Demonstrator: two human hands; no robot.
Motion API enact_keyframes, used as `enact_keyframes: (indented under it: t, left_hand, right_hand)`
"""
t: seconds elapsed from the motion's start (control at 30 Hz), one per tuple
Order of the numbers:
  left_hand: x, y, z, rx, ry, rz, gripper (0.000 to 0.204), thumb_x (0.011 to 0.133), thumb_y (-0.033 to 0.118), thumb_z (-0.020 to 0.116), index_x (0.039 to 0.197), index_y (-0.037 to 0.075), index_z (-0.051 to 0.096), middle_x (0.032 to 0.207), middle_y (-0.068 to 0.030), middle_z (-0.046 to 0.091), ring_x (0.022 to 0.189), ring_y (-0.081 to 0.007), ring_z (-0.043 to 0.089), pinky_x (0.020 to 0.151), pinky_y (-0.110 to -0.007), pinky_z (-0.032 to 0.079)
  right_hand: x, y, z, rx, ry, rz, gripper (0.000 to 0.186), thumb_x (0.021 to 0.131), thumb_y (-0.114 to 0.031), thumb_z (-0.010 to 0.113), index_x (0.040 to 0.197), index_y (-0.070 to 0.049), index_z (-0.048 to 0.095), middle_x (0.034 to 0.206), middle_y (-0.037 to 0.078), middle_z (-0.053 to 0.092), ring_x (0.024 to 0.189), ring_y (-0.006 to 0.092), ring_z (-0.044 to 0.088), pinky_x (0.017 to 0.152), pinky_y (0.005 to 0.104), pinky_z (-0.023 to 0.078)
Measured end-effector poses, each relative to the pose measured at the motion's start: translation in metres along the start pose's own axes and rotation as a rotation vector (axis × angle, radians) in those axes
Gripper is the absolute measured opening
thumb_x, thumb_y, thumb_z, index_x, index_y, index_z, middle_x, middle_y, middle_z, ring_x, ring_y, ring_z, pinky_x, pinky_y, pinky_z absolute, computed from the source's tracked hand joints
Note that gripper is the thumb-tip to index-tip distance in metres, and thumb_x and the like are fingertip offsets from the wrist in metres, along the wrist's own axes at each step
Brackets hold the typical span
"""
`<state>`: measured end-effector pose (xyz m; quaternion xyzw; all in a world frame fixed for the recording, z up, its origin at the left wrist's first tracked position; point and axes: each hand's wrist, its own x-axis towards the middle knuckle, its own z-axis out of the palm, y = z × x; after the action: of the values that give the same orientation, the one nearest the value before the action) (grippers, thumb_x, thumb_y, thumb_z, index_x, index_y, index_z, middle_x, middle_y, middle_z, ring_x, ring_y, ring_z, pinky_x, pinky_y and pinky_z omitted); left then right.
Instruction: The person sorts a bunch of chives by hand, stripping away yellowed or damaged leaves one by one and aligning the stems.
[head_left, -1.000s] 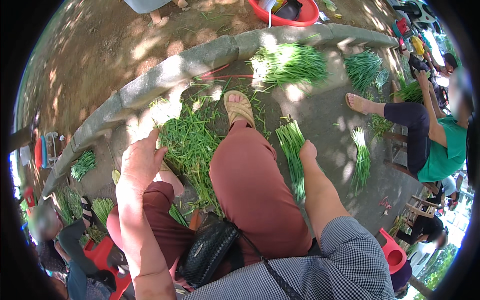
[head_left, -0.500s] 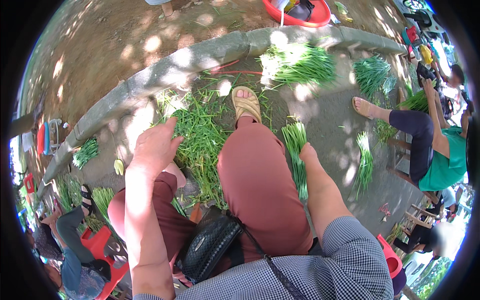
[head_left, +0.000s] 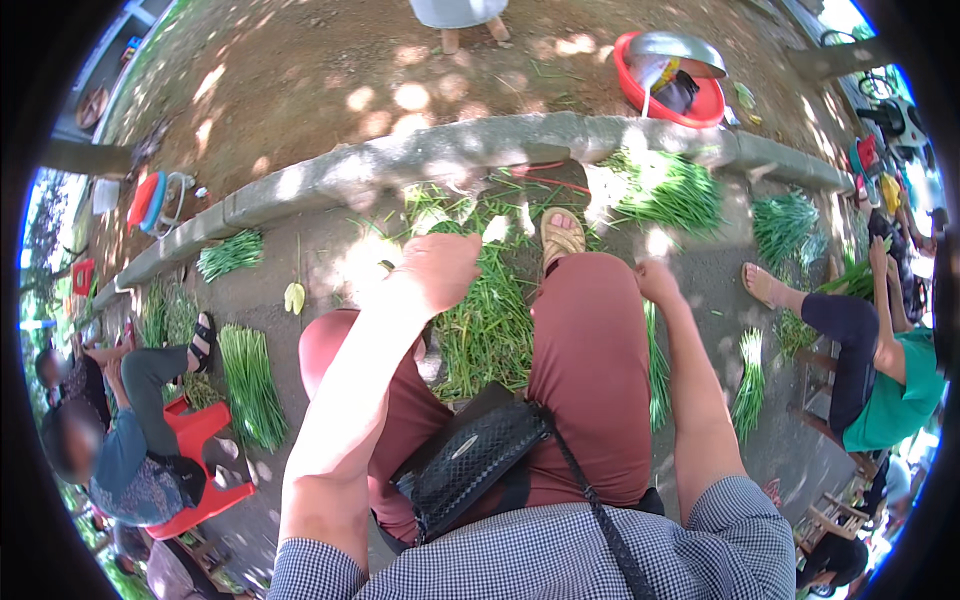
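Observation:
My left hand (head_left: 440,275) is closed above a loose pile of cut green stalks and leaves (head_left: 487,335) between my feet. Sunlight washes it out, and whatever its fingers hold is hidden. Beside my right knee, my right hand (head_left: 655,282) is closed too, its fingers curled away from view. Just below that hand lies a bundle of long green chive-like stalks (head_left: 657,372), partly covered by my leg. A black handbag (head_left: 470,455) rests across my lap.
More green bundles lie at left (head_left: 250,385), at far right (head_left: 748,385) and by the curb (head_left: 668,195). Beyond the stone curb (head_left: 400,160) stands a red basin (head_left: 672,85). A person in green (head_left: 900,375) sits at right; another sits near a red stool (head_left: 205,470) at left.
My left hand has gone from spread fingers to a closed hand, moving right over the pile. My right hand has lifted off the bundle beside my knee. The whole view has swung left.

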<state>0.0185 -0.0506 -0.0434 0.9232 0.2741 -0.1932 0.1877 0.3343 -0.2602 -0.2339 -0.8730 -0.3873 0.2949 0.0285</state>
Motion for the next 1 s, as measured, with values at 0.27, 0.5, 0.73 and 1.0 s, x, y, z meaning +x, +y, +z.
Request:
enact_keyframes:
  t: [0.27, 0.5, 0.73, 1.0]
  left_hand:
    - [-0.087, 0.017, -0.005, -0.025, 0.361, 0.174, 0.029, 0.082, 0.016, 0.055, 0.108, 0.004, 0.052, 0.085, -0.0126, 0.06, 0.079, -0.0286, 0.062, 0.068, -0.04, 0.049]
    - [-0.181, -0.068, 0.079, -0.952, 1.289, -0.462, 0.014, 0.084, 0.002, 0.053, 0.096, -0.001, 0.06, 0.079, -0.0031, 0.06, 0.07, -0.0105, 0.055, 0.068, -0.023, 0.044]
    - [-0.233, -0.174, 0.318, -1.295, 1.155, -0.877, 0.009, 0.074, 0.0, 0.055, 0.082, 0.001, 0.059, 0.064, -0.0004, 0.054, 0.054, -0.0068, 0.047, 0.051, -0.019, 0.037]
    - [-0.208, -0.174, 0.421, -0.713, 0.177, -1.071, 0.03, 0.069, 0.023, 0.062, 0.094, 0.006, 0.066, 0.093, -0.0145, 0.065, 0.088, -0.0297, 0.062, 0.079, -0.037, 0.048]
  right_hand:
    - [-0.091, -0.231, -0.141, 0.2, 0.292, -0.71, 0.036, 0.081, -0.026, 0.058, 0.107, -0.002, 0.053, 0.091, 0.017, 0.062, 0.088, 0.0317, 0.059, 0.076, 0.0388, 0.045]
    - [-0.145, -0.33, -0.129, -0.164, 0.151, -0.856, 0.03, 0.084, -0.027, 0.052, 0.106, -0.006, 0.055, 0.091, 0.018, 0.062, 0.086, 0.0344, 0.059, 0.074, 0.0429, 0.045]
    - [-0.096, -0.34, -0.085, -0.086, 0.277, -0.723, 0.022, 0.083, -0.022, 0.05, 0.09, -0.003, 0.059, 0.086, 0.019, 0.062, 0.083, 0.034, 0.06, 0.074, 0.0441, 0.047]
    - [-0.074, -0.341, -0.057, -0.256, 0.253, -0.658, 0.02, 0.084, -0.021, 0.05, 0.092, -0.006, 0.061, 0.086, 0.015, 0.063, 0.084, 0.033, 0.06, 0.074, 0.0431, 0.046]
